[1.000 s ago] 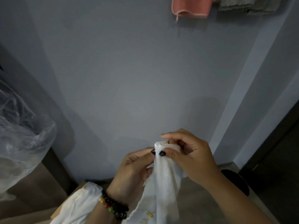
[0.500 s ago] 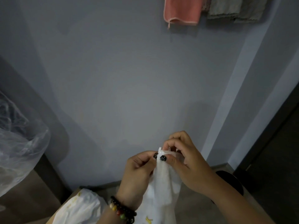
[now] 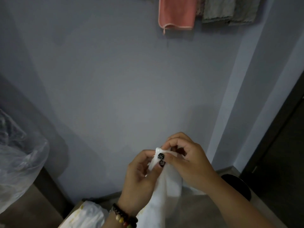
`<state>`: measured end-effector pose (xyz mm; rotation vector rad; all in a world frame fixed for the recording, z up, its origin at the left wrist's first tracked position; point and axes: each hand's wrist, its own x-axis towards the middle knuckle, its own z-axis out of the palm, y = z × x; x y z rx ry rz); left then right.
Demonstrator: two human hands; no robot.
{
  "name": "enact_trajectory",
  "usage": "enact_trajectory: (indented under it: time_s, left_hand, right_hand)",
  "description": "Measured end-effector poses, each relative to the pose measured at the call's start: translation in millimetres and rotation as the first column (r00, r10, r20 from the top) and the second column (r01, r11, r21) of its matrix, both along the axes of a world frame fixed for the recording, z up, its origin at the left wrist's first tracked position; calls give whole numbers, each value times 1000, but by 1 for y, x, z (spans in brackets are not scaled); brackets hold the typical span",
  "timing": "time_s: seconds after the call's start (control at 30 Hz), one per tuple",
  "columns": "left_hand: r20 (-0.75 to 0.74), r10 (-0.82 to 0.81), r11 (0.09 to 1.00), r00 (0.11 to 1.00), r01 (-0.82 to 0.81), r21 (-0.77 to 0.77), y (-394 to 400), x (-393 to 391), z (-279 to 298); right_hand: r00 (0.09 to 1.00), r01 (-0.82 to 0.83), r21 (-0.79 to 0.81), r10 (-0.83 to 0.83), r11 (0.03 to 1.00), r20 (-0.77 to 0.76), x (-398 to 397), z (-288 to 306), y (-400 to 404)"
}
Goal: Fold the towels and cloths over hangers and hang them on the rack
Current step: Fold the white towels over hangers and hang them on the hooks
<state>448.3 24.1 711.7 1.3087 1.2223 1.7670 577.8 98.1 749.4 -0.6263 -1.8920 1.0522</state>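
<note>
both hands held one white cloth [image 3: 166,191] in front of the wall [image 3: 115,96], low in the view. the left hand [image 3: 139,181] pinched its top edge between thumb and fingers; the right hand [image 3: 189,163] pinched the same edge just beside it, fingers curled. the rest of the cloth hung down between the wrists. a pink towel [image 3: 176,12] and grey towels [image 3: 230,9] already hung high on the wall. no hanger was visible. the step seemed to be finding a corner: best to slide the pinches apart along the hem, keeping it taut so it opens flat.
</note>
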Motion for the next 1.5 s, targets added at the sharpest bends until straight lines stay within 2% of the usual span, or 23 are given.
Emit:
enact_trajectory:
  time_s: [0.2, 0.4, 0.5, 0.57, 0.67, 0.73, 0.8, 0.83, 0.87, 0.97, 1.1, 1.2, 1.27, 1.33, 1.4, 1.5]
  left_hand:
    - [276, -6, 999, 961, 17, -35, 5, -19, -4]
    - [340, -120, 992, 933, 125, 8, 17, -36, 7]
    - [343, -117, 992, 932, 125, 1, 23, -43, 7]
    - [328, -97, 993, 940, 112, -27, 26, -49, 4]
    - [251, -40, 995, 967, 63, -84, 30, -64, -5]
    - [201, 6, 992, 979, 19, -122, 31, -76, -14]
    - [161, 45, 989, 986, -21, -149, 30, -87, -24]
    - [147, 68, 986, 987, -43, -162, 30, -92, -29]
    - [143, 95, 982, 985, -69, -173, 29, -96, -34]
    - [161, 161, 973, 974, -129, -190, 27, -107, -43]
    - [153, 215, 965, 965, -186, -185, 27, -118, -48]
    - [140, 247, 959, 959, -220, -180, 29, -122, -47]
    - [146, 249, 959, 957, -223, -173, 29, -121, -45]
    - [162, 262, 957, 951, -235, -171, 29, -122, -43]
    - [180, 296, 948, 938, -266, -174, 31, -123, -39]
    - [129, 323, 940, 938, -302, -158, 37, -125, -27]
  right_hand:
    - [997, -34, -69, 28, 997, -77, 8, -13, 5]
    - [972, 118, -85, -98, 989, 212, 30, -81, 15]
    - [846, 140, 27, -134, 990, 516, 37, -109, 15]
    - [729, 35, 112, -102, 993, 676, 40, -119, 16]
    - [621, -144, 244, -104, 959, 777, 45, -125, 20]
    - [585, -253, 433, -220, 865, 781, 51, -125, 25]
    - [524, -262, 550, -362, 793, 771, 57, -124, 32]
    - [464, -277, 538, -379, 796, 801, 62, -121, 36]
    - [440, -289, 543, -394, 789, 807, 67, -118, 41]
    - [499, -265, 629, -454, 731, 738, 85, -114, 60]
    - [581, -224, 823, -606, 522, 543, 93, -97, 78]
    - [588, -212, 851, -633, 480, 503, 89, -87, 88]
    - [536, -199, 851, -673, 487, 510, 86, -82, 97]
    - [486, -133, 830, -695, 541, 530, 85, -68, 105]
    - [455, -74, 740, -638, 669, 622, 86, -52, 114]
    - [438, -21, 507, -448, 862, 779, 82, -26, 117]
